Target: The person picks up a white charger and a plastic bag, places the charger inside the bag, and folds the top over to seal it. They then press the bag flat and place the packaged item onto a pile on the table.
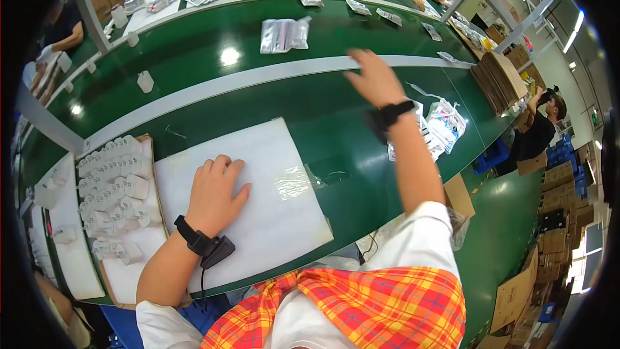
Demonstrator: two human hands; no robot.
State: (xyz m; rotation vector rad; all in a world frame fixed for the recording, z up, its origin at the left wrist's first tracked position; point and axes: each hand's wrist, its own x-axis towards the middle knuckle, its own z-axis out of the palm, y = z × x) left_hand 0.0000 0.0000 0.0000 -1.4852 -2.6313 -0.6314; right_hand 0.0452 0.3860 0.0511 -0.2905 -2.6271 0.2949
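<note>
My left hand (216,190) lies on a white padded sheet (271,148), its fingers and thumb apart, holding nothing. Strips of clear tape (292,184) show on the right part of that sheet. Over the pale rail beyond my workplace, my right hand (376,81) reaches out with its fingers spread and nothing visible in it. Just below this hand, plastic bags with printed sheets (445,126) form a small pile on the green table. To the left of the sheet, several white plug adapters (113,184) stand in rows on a cardboard-edged tray (154,213).
A green belt (194,58) runs beyond the rail (219,94), carrying a stack of clear bags (284,35) and several small packets (389,17). Flattened cardboard (497,81) stands at the right end. Co-workers sit across the belt, and one person (546,123) is at the right.
</note>
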